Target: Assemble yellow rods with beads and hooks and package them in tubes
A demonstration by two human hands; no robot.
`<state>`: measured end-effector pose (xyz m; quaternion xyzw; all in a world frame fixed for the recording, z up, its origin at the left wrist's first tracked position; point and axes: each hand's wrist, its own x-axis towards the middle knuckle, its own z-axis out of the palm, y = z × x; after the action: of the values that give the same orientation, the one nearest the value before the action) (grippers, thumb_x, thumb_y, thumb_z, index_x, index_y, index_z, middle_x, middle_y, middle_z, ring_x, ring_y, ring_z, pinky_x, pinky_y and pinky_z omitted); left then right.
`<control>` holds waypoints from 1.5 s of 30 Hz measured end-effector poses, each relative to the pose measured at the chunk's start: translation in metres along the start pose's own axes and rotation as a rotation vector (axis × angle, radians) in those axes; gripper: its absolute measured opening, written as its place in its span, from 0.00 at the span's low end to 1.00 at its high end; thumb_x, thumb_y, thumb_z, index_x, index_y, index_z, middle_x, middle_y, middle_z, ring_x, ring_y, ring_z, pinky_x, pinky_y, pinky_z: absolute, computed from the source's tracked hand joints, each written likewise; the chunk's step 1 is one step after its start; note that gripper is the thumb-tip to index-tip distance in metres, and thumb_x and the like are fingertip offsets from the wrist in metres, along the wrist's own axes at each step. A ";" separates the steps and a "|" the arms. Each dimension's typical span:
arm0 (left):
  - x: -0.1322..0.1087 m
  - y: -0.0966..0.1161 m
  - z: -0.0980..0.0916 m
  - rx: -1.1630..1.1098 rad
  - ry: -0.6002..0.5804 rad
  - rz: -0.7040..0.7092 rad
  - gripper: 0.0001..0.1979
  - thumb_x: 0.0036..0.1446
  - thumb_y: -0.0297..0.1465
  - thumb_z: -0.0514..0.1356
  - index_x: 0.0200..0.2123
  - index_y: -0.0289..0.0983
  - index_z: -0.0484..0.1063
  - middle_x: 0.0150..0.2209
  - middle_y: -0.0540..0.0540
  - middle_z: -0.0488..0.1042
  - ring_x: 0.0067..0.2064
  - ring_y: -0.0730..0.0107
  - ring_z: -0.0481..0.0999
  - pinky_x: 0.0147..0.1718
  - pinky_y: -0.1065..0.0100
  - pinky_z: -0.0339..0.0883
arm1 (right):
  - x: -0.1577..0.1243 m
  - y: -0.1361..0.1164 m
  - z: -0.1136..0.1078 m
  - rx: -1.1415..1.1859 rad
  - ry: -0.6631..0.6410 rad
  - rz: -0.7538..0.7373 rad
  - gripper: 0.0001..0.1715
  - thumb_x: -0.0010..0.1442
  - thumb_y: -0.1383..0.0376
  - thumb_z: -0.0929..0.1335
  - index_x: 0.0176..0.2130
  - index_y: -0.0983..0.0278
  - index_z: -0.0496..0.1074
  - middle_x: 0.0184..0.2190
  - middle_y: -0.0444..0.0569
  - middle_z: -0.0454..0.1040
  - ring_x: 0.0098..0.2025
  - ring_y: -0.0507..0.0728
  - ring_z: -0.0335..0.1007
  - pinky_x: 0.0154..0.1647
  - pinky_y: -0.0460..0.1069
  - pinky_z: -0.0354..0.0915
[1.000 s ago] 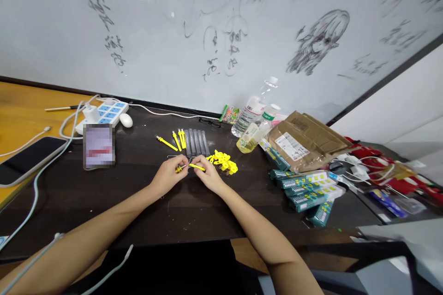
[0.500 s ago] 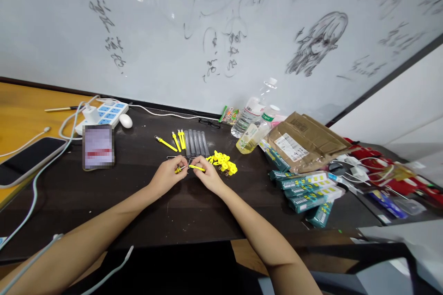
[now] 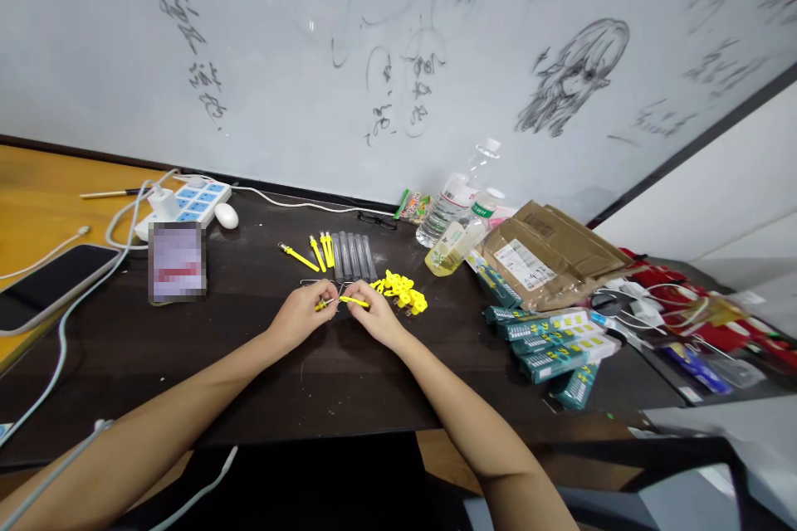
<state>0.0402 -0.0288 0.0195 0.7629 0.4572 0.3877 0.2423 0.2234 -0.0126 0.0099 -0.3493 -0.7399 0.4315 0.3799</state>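
My left hand [image 3: 302, 317] is closed, its fingertips pinching a small yellow plastic piece [image 3: 322, 304] with thin metal by it. Just to the right, my right hand [image 3: 377, 317] grips a slim yellow stick [image 3: 354, 300]. The fingertips of both hands almost meet, and thin wire-like metal shows between them. Beyond the hands lie several clear tubes [image 3: 354, 257] side by side. Left of these rest yellow sticks [image 3: 326, 250] with pale tips, one stick [image 3: 300, 256] set apart. A heap of small yellow plastic parts [image 3: 403, 292] sits beside my right hand.
On the left are a phone [image 3: 53, 286], a blurred-screen device [image 3: 178, 264], a power strip [image 3: 198, 203] and a white mouse-like object [image 3: 227, 216]. At right stand two bottles [image 3: 457, 245], near a cardboard parcel [image 3: 548, 249] and several green boxes [image 3: 554, 344]. A whiteboard [image 3: 280, 99] rises behind.
Both hands keep nearly the same place and grip. Only a slight shift of the fingers and the view shows.
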 end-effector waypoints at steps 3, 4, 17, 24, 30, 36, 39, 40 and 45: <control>0.000 -0.002 0.000 -0.001 -0.029 0.025 0.03 0.53 0.28 0.55 0.30 0.37 0.67 0.26 0.54 0.69 0.28 0.75 0.67 0.29 0.75 0.58 | 0.000 -0.001 -0.005 -0.042 -0.038 -0.008 0.05 0.58 0.67 0.62 0.37 0.64 0.64 0.24 0.39 0.59 0.26 0.49 0.55 0.28 0.45 0.53; 0.000 -0.002 0.000 0.000 -0.040 0.031 0.03 0.54 0.28 0.55 0.30 0.37 0.67 0.26 0.54 0.69 0.28 0.75 0.67 0.29 0.75 0.58 | 0.000 -0.002 -0.007 -0.060 -0.054 -0.017 0.05 0.58 0.67 0.62 0.37 0.64 0.64 0.25 0.40 0.60 0.27 0.50 0.57 0.29 0.45 0.54; 0.000 0.004 -0.002 0.145 -0.094 0.037 0.03 0.55 0.30 0.53 0.33 0.39 0.66 0.28 0.52 0.72 0.28 0.71 0.71 0.30 0.72 0.59 | -0.005 -0.007 -0.003 -0.264 -0.054 -0.048 0.04 0.60 0.66 0.60 0.35 0.62 0.63 0.28 0.42 0.66 0.30 0.52 0.62 0.33 0.46 0.57; 0.000 0.002 0.001 -0.070 -0.091 -0.031 0.04 0.55 0.30 0.53 0.34 0.39 0.65 0.30 0.51 0.73 0.32 0.71 0.72 0.34 0.70 0.63 | 0.001 -0.003 -0.007 0.048 0.042 0.038 0.08 0.60 0.63 0.61 0.41 0.62 0.61 0.22 0.39 0.64 0.24 0.50 0.58 0.29 0.46 0.57; 0.001 -0.004 0.005 -0.333 -0.149 -0.135 0.07 0.54 0.29 0.53 0.36 0.39 0.57 0.26 0.52 0.74 0.24 0.75 0.69 0.26 0.72 0.62 | -0.001 -0.009 -0.005 0.084 -0.063 0.022 0.13 0.63 0.60 0.60 0.46 0.62 0.63 0.29 0.43 0.67 0.29 0.50 0.63 0.33 0.46 0.61; 0.001 -0.003 0.006 -0.360 -0.186 -0.112 0.09 0.55 0.31 0.54 0.38 0.39 0.56 0.27 0.52 0.75 0.24 0.76 0.68 0.26 0.73 0.61 | -0.001 -0.007 -0.003 -0.126 -0.017 -0.051 0.07 0.59 0.62 0.64 0.37 0.63 0.67 0.36 0.47 0.69 0.40 0.54 0.66 0.41 0.49 0.62; 0.001 -0.003 0.005 -0.332 -0.202 -0.104 0.07 0.57 0.32 0.53 0.39 0.39 0.59 0.27 0.53 0.74 0.22 0.77 0.66 0.25 0.73 0.60 | 0.001 -0.004 -0.007 -0.146 0.002 -0.049 0.07 0.59 0.62 0.64 0.36 0.63 0.68 0.35 0.46 0.70 0.39 0.54 0.66 0.43 0.49 0.62; 0.001 -0.003 0.005 -0.326 -0.202 -0.100 0.07 0.57 0.33 0.52 0.39 0.38 0.60 0.26 0.53 0.72 0.23 0.77 0.66 0.25 0.73 0.60 | 0.002 -0.003 -0.008 -0.141 0.012 -0.046 0.07 0.59 0.62 0.64 0.35 0.63 0.68 0.34 0.46 0.70 0.38 0.54 0.66 0.43 0.49 0.62; 0.001 -0.004 0.008 -0.458 -0.227 -0.162 0.11 0.59 0.38 0.52 0.38 0.37 0.63 0.22 0.55 0.67 0.19 0.79 0.62 0.19 0.76 0.55 | 0.003 -0.002 -0.008 -0.041 0.068 -0.005 0.08 0.57 0.61 0.66 0.34 0.64 0.68 0.33 0.45 0.68 0.36 0.53 0.66 0.40 0.48 0.62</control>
<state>0.0445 -0.0260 0.0123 0.6877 0.3871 0.3725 0.4882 0.2284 -0.0076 0.0156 -0.3696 -0.7361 0.4033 0.3986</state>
